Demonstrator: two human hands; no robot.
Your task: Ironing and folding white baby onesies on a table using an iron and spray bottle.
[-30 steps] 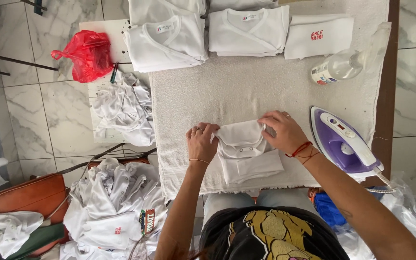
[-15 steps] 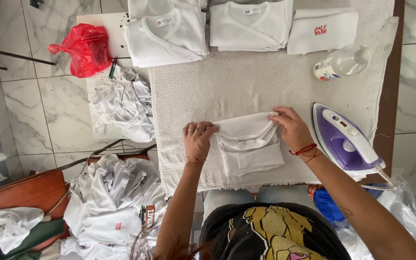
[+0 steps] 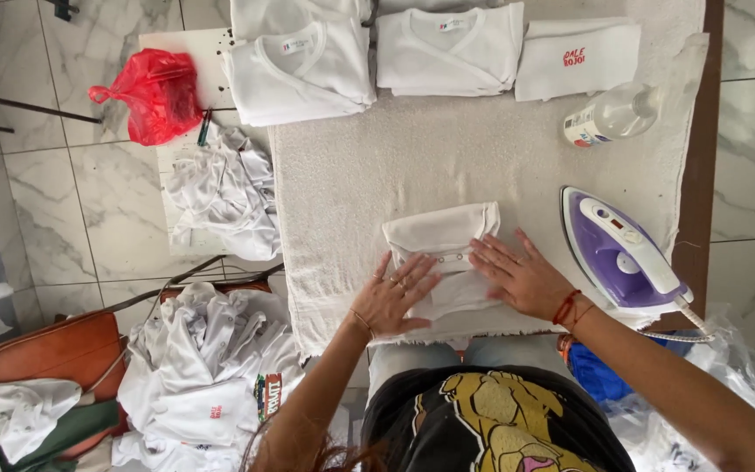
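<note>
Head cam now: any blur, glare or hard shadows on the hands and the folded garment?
Head view: left hand, right hand and folded white garment look sharp, no motion smear; light is soft and even, only faint shadows under the palms; whites on the towel run bright, folds still readable; slight sheen on the iron.

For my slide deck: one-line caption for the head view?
Both hands, left hand and right hand, press flat on a folded white garment beside a purple iron.

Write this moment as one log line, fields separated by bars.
left hand flat on folded white garment | right hand flat on it | iron beside
</note>
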